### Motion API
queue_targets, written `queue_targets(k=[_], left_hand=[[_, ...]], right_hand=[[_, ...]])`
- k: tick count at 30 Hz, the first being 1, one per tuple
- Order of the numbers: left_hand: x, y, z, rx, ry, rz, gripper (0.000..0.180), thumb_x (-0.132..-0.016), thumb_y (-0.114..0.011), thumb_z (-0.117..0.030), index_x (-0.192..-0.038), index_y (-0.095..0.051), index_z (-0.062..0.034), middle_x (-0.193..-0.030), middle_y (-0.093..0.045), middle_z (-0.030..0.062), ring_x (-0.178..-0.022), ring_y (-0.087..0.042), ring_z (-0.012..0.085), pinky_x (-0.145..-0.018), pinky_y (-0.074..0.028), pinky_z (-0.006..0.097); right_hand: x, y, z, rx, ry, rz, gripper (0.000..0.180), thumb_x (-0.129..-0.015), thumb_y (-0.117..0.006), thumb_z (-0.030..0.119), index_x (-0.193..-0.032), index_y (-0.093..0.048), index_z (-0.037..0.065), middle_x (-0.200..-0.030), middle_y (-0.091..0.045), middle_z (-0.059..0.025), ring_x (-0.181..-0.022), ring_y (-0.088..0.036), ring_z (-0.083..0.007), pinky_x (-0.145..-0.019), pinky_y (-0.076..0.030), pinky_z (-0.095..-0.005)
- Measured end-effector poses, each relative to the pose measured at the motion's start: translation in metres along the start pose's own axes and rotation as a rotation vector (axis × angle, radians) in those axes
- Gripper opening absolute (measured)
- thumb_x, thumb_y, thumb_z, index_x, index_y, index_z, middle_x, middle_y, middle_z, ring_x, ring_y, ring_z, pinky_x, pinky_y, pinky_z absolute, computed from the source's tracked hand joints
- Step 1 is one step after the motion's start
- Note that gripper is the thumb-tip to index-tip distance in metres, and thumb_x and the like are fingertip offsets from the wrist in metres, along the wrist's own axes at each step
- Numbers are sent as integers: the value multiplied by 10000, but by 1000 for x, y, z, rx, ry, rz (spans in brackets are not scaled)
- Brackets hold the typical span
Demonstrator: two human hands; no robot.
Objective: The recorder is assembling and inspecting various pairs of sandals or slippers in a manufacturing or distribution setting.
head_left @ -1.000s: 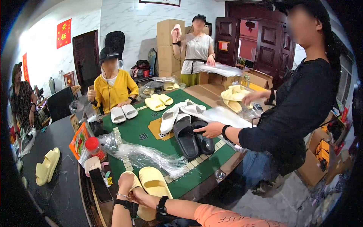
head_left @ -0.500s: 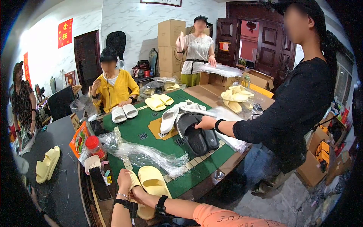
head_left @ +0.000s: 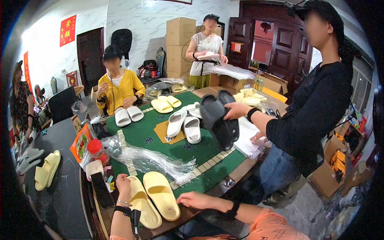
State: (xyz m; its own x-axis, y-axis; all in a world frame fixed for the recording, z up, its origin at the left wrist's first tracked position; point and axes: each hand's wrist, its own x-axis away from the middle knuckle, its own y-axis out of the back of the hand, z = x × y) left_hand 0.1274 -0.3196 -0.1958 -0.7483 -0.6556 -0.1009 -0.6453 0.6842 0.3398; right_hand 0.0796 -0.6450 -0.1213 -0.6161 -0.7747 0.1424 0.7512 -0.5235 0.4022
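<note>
A pair of pale yellow slide slippers lies at the table's near edge, the left slipper (head_left: 149,214) and the right slipper (head_left: 166,206) side by side with heels toward me. My left hand (head_left: 123,187) is curled against the strap of the left slipper; its thumb is hidden. Apart from the pair, just right of the right slipper's heel, my right hand (head_left: 198,200) holds nothing, fingers reaching left. Beyond the pair, a bundle of clear plastic bags (head_left: 156,160) lies on the green mat (head_left: 216,176).
At right a co-worker's hand (head_left: 237,111) holds black slippers (head_left: 219,120) above the mat. White slippers (head_left: 192,129) stand mid-table. By my left arm are a phone (head_left: 101,190) and a red-lidded jar (head_left: 96,149). More yellow slippers (head_left: 48,170) lie on the dark side table.
My right hand has left the left slipper and moved right. The yellow pair now sits more evenly side by side. The co-worker at right has lifted the black slippers off the mat.
</note>
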Motion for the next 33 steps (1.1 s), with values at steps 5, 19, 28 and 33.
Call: queue_targets(k=[5, 19, 28, 33], left_hand=[[-2, 6, -1, 76, 67, 14, 118, -812, -426, -5, -877, -524, 11, -623, -539, 58, -555, -517, 130, -516, -408, 245], [17, -27, -50, -312, -496, 159, 133, -805, -465, -84, -828, -582, -25, -808, -576, 222, -789, -554, 356, -679, -431, 408], [27, -34, -44, -634, -488, 365, 264, -778, -513, -271, -718, -636, -46, -808, -577, 224, -781, -557, 356, -704, -441, 421], [32, -33, -54, -670, -424, 412, 271, -774, -512, -272, -722, -635, -37, -777, -583, 213, -752, -564, 354, -699, -447, 419]], right_hand=[[39, 23, -12, 273, -34, -204, 188, -848, -459, 171, -933, -569, 45, -891, -614, -135, -831, -583, -300, -718, -453, -375], [-1, -19, 10, 781, 516, -348, 88, -699, -517, 103, -775, -549, 75, -710, -527, -69, -752, -532, -240, -621, -403, -356], [-36, -42, 0, 716, 379, -184, 107, -692, -523, 79, -777, -547, 18, -699, -568, -130, -718, -574, -298, -632, -455, -380], [-50, -42, -7, 744, 252, -124, 151, -713, -500, 90, -819, -545, -8, -778, -563, -175, -769, -564, -311, -693, -451, -374]])
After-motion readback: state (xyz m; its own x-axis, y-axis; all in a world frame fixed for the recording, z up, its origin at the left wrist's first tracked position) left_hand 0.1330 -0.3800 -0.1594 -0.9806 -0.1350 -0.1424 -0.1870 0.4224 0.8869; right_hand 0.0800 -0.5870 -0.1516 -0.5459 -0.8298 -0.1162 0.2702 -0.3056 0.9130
